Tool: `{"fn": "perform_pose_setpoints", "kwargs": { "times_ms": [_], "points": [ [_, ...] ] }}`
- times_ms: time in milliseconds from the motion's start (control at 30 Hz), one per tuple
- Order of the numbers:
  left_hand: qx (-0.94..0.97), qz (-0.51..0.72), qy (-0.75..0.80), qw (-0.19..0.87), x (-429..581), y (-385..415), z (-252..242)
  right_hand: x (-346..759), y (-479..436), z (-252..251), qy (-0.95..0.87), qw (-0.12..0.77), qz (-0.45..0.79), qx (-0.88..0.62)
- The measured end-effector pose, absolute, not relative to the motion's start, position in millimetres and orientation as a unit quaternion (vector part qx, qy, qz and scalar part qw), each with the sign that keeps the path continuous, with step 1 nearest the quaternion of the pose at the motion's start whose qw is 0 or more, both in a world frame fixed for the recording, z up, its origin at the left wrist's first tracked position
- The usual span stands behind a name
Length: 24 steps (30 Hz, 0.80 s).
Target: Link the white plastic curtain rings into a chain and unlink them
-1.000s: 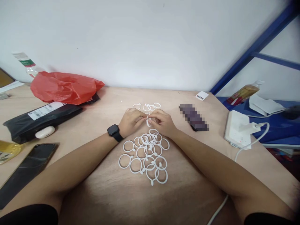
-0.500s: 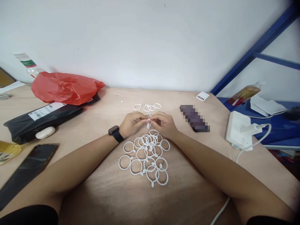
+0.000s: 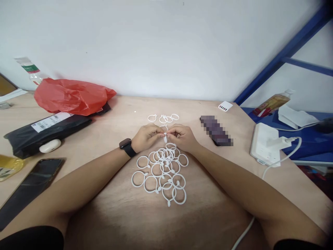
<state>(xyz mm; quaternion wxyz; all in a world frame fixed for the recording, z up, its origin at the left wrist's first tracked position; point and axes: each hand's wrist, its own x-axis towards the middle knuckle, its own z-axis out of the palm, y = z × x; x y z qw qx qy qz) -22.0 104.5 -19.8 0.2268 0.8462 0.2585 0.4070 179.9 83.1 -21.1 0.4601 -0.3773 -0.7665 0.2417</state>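
Note:
Between the fingertips of both hands is a white plastic curtain ring (image 3: 165,138), seen nearly edge-on. My left hand (image 3: 147,138), with a dark watch (image 3: 125,143) at its wrist, pinches it from the left. From the other side my right hand (image 3: 183,139) pinches it too, thumb and forefinger closed. The fingers cover part of the ring. Nearer to me a loose pile of similar rings (image 3: 167,161) with small tabs lies on the wooden table (image 3: 111,215), many overlapping. Several more rings (image 3: 163,118) lie just beyond my hands, one partly hidden by the fingers.
At left are a red plastic bag (image 3: 74,97), a black package (image 3: 52,130), a white case (image 3: 50,146) and a dark phone (image 3: 33,184). To the right lie a pixelated dark object (image 3: 215,130), a white charger (image 3: 225,106) and a power strip (image 3: 264,144) with a cable.
Both hands stay pinched at the same spot, and the held ring has tilted slightly, its lower end a little lower. The other rings keep their places.

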Motion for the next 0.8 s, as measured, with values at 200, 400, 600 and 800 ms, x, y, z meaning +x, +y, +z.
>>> {"fn": "perform_pose_setpoints", "kwargs": {
  "times_ms": [200,400,600,800],
  "points": [
    [0.838,0.419,0.257,0.238,-19.8,103.2,-18.7,180.7,82.9,-18.9,-0.754,0.473,0.241,-0.386],
    [0.856,0.397,0.258,0.205,-20.4,104.6,-18.2,184.7,83.2,-19.0,-0.762,0.476,0.245,-0.364],
    [0.856,0.315,0.399,0.092,-21.3,116.4,-38.6,183.8,90.5,-27.7,-0.680,0.512,0.255,-0.458],
    [0.863,0.261,0.418,0.110,-19.8,114.4,-39.4,189.7,103.6,-39.2,-0.660,0.491,0.270,-0.501]
  ]
}}
